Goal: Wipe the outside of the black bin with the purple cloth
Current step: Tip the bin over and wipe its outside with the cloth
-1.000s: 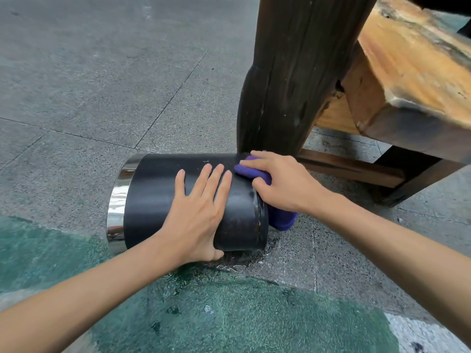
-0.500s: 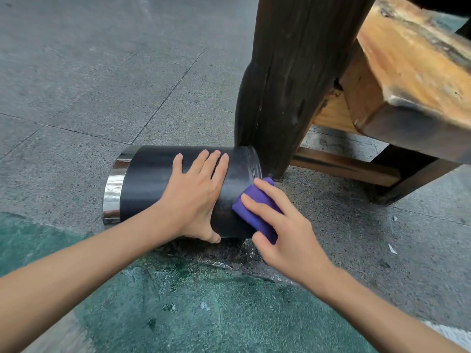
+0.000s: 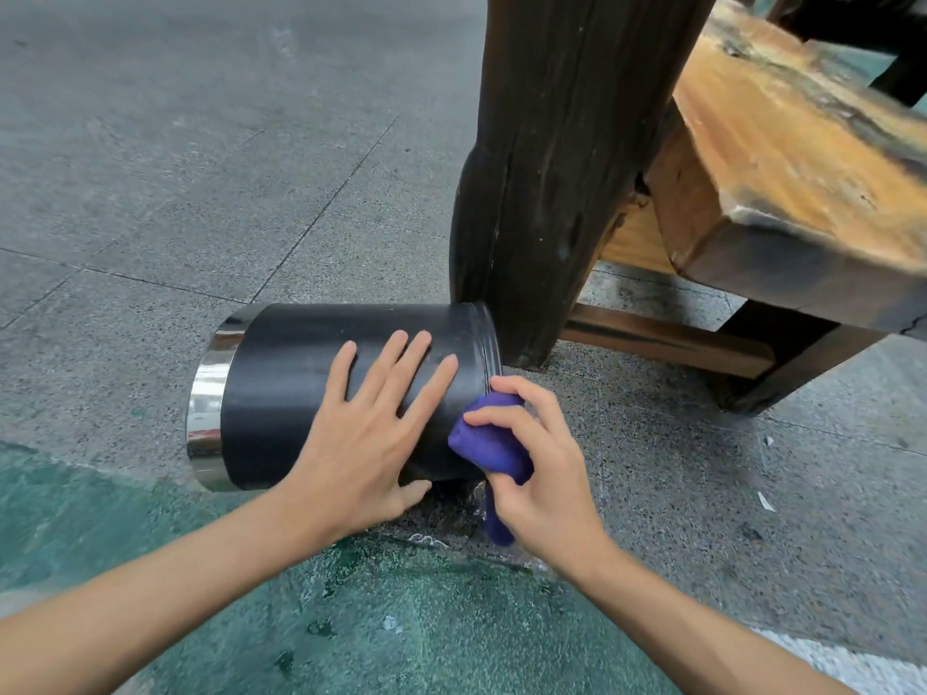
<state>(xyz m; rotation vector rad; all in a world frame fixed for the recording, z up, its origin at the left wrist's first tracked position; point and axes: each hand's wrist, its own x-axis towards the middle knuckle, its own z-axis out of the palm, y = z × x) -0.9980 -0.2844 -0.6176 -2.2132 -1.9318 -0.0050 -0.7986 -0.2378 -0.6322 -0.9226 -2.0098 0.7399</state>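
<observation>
**Wiping under way at the bin's base end**

The black bin (image 3: pixel 311 393) lies on its side on the grey paving (image 3: pixel 150 193), its chrome rim (image 3: pixel 208 403) pointing away from the dark wooden post (image 3: pixel 552 168) and its base end touching or very nearly touching the foot of that post. Against the bin's base end, on the near side, the purple cloth (image 3: pixel 494 446) is bunched into a wad; a tail of it hangs down toward the ground. The right hand (image 3: pixel 542 474) grips that wad, fingers curled round it and thumb tucked under, pressing it to the bin's lower edge. The left hand (image 3: pixel 371 428) rests flat on the top of the bin's wall just beside the cloth, fingers straight and slightly spread, thumb down the near side, steadying the bin so it cannot roll.

Below the bin the paving looks wet and dark, and a green painted patch (image 3: pixel 251 619) begins just nearer the person. Beyond the post a worn wooden bench (image 3: pixel 777 168) stands.

As for progress, the job appears to be mid-way: the cloth is working one end only. The stretch under the left hand, the chrome rim end and the underside against the ground probably remain; whether the upper wall is already clean cannot be told from its matt surface.
</observation>
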